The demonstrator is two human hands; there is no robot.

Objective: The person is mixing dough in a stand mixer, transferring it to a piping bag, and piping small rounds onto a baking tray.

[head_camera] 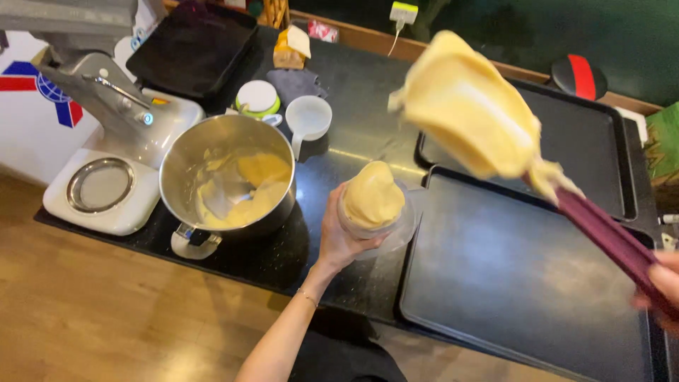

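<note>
My left hand [338, 239] grips a clear plastic piping bag [385, 230] heaped with pale yellow batter [373, 194], held above the black counter's front. At the lower right edge, my right hand [661, 286] holds the dark red handle of a spatula [608, 237]. Its blade [470, 106] is raised close to the camera and coated thickly in the same batter. A steel mixing bowl [226, 180] with leftover batter sits left of the bag.
A white stand mixer [113, 134] stands at the left. Two black baking trays [523, 276] [587, 141] lie at the right, and another dark tray [194, 46] at the back left. A white measuring cup [308, 117], a lidded jar [256, 97] and a butter block [291, 48] sit behind the bowl.
</note>
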